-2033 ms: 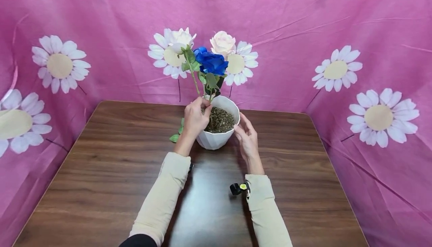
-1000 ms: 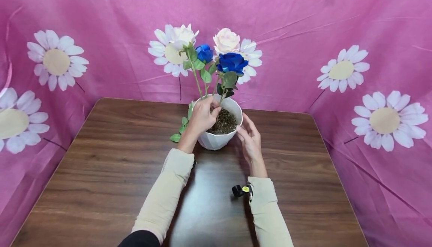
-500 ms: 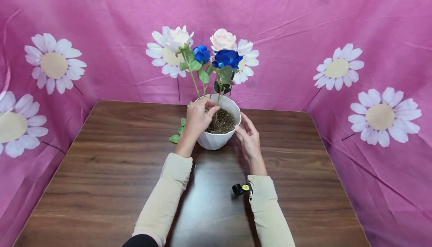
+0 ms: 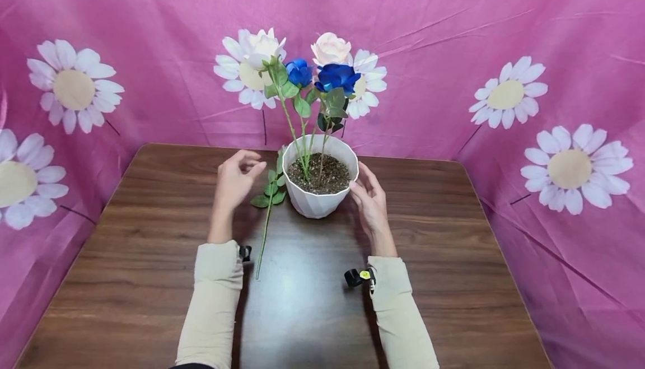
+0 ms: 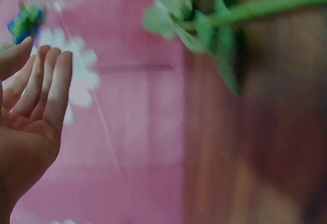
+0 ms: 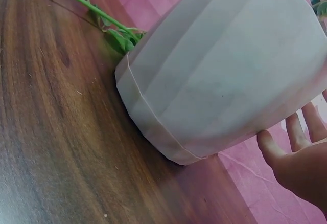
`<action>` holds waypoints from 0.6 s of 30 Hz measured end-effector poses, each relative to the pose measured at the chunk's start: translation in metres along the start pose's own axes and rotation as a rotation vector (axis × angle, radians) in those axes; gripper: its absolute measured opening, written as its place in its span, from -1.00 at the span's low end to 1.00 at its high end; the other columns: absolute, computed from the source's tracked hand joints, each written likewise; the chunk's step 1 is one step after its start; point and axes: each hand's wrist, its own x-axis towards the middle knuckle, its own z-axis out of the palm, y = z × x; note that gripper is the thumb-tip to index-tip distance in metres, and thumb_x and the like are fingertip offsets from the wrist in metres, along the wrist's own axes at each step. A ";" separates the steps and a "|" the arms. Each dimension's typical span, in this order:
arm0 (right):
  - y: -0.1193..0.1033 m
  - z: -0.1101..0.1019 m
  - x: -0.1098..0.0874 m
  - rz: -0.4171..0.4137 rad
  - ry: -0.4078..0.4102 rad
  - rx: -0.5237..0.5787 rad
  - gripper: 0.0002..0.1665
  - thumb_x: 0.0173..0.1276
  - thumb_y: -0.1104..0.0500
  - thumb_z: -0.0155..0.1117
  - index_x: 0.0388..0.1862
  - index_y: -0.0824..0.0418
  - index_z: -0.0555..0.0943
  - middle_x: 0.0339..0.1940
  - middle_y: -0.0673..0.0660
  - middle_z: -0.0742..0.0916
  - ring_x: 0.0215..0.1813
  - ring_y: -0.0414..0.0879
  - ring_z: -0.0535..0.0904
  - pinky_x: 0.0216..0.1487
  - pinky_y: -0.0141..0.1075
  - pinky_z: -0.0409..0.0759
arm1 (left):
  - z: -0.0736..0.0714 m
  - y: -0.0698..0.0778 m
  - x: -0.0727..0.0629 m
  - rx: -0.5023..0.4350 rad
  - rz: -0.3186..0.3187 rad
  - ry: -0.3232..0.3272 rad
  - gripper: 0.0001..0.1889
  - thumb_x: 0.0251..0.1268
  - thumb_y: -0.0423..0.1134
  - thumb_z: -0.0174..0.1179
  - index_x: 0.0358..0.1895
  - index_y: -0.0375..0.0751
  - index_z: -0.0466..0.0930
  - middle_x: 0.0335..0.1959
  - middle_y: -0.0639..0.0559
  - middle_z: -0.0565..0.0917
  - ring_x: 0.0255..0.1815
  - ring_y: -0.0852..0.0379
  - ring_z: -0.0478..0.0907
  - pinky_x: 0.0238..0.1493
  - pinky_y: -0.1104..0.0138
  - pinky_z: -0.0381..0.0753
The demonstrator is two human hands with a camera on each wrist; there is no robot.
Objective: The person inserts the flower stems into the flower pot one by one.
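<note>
A white faceted flower pot [image 4: 314, 205] with dark soil [image 4: 327, 173] stands on the table. Upright in it are artificial roses: a white rose [image 4: 263, 47], a small blue rose [image 4: 299, 72], a larger blue rose [image 4: 337, 78] and a pale pink rose [image 4: 331, 48]. My right hand [image 4: 372, 204] touches the pot's right side, its thumb near the rim; fingertips also meet the wall [image 6: 225, 81] in the right wrist view. Left of the pot, my left hand [image 4: 233, 181] is raised with nothing in it. Between them lies a loose flower stem [image 4: 264, 234] with green leaves.
The brown wooden table [image 4: 443, 279] ends at a pink cloth backdrop [image 4: 428, 10] printed with white daisies. Small black cameras sit on the left cuff [image 4: 245, 253] and right cuff [image 4: 354, 278]. The left wrist view is blurred.
My left hand first set the larger blue rose farther right in the pot, then let go and moved left, uncovering the loose stem. The right hand stayed at the pot's side.
</note>
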 end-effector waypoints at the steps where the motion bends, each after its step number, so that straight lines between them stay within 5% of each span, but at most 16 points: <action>1: 0.001 0.001 0.000 0.004 0.006 0.004 -0.31 0.41 0.52 0.07 0.52 0.40 0.27 0.45 0.36 0.43 0.42 0.24 0.38 0.49 0.14 0.27 | -0.004 -0.007 -0.003 0.000 -0.032 -0.008 -0.76 0.31 -0.33 0.38 -0.04 -0.39 0.66 -0.21 -0.25 0.77 -0.24 -0.09 0.68 -0.15 0.32 0.64; 5: 0.001 0.003 0.000 0.002 0.016 0.013 -0.30 0.40 0.54 0.05 0.52 0.42 0.25 0.47 0.36 0.40 0.45 0.23 0.35 0.49 0.10 0.28 | -0.012 -0.030 -0.014 -0.052 -0.159 -0.073 -0.72 0.35 -0.31 0.35 0.00 -0.44 0.63 -0.17 -0.30 0.75 -0.29 0.02 0.68 -0.25 0.42 0.67; 11: 0.002 0.004 0.002 -0.010 0.006 0.030 -0.30 0.40 0.53 0.06 0.52 0.42 0.24 0.47 0.37 0.40 0.47 0.24 0.32 0.50 0.14 0.24 | -0.002 -0.051 -0.024 -0.184 -0.312 -0.206 -0.69 0.37 -0.42 0.28 0.06 -0.59 0.55 -0.11 -0.43 0.70 -0.22 -0.15 0.73 -0.21 0.14 0.78; 18: 0.005 0.000 0.003 -0.006 0.003 0.017 -0.28 0.40 0.51 0.08 0.53 0.42 0.23 0.49 0.34 0.39 0.47 0.21 0.33 0.49 0.08 0.30 | 0.015 -0.068 -0.030 -0.254 -0.391 -0.374 -0.65 0.38 -0.50 0.20 0.15 -0.65 0.47 -0.02 -0.50 0.65 -0.14 -0.04 0.69 -0.10 0.16 0.77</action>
